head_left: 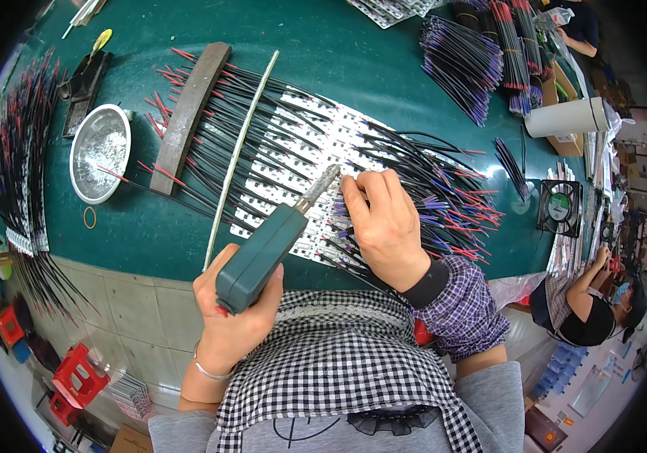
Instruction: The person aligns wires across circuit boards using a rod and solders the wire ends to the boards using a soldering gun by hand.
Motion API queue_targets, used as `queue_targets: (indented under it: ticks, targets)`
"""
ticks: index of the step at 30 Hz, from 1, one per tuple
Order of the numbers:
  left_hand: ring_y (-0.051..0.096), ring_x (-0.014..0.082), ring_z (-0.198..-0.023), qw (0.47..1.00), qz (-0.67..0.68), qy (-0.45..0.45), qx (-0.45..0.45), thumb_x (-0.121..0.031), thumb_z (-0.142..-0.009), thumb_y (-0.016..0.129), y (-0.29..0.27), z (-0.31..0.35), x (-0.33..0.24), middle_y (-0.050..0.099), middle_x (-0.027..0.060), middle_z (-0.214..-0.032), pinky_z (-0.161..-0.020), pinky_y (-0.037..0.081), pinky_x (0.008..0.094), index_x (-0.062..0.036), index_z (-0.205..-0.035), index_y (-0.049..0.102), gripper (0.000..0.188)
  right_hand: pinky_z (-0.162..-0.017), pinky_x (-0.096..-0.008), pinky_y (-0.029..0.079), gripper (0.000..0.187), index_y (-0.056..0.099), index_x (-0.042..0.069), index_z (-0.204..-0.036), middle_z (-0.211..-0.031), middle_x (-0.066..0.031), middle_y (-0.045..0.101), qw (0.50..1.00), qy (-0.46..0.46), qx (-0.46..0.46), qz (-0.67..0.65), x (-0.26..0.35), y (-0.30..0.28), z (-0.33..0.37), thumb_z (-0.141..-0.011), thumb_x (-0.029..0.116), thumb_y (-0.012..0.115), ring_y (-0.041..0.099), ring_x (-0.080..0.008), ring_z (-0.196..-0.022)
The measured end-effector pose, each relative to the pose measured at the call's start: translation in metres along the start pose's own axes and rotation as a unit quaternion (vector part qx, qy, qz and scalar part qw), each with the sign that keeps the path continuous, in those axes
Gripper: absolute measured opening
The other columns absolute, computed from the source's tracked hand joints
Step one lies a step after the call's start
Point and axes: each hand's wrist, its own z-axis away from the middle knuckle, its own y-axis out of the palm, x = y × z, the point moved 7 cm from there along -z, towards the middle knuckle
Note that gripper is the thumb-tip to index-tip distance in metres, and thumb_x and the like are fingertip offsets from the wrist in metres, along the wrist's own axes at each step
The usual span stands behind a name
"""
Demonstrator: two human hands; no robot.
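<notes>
My left hand (236,302) is wrapped round a green soldering gun (263,253). Its metal tip reaches up and right onto white circuit boards (293,143) laid flat in a panel. Close by the tip, my right hand (385,219) rests over the boards with thumb and fingers pinched; what they hold is hidden. Black wires with red ends (210,162) run off the boards' left side. On the right, black wires with red and purple ends (444,196) fan out, partly under my right hand.
A grey bar (191,113) and a thin pale rod (242,151) lie across the left wires. Further left are a white bowl (101,155) and a wired-board stack (25,151). Wire bundles (463,60), a white cylinder (567,117) and a small fan (560,206) sit right. Another person (595,302) is beyond.
</notes>
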Motion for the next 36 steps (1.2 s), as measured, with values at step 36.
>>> queue_targets:
  ticks: [36]
  targets:
    - [0.054, 0.0072, -0.061, 0.993, 0.077, -0.066, -0.064, 0.009, -0.085, 0.073, -0.020, 0.042, 0.032, 0.070, 0.0073, -0.091, -0.052, 0.041, 0.0222, 0.0066, -0.116, 0.069, 0.031, -0.065, -0.0328, 0.045, 0.034, 0.069, -0.003, -0.110, -0.094, -0.0064, 0.058, 0.999, -0.029, -0.013, -0.012, 0.006, -0.002, 0.014, -0.077, 0.007, 0.064, 0.057, -0.0220, -0.087]
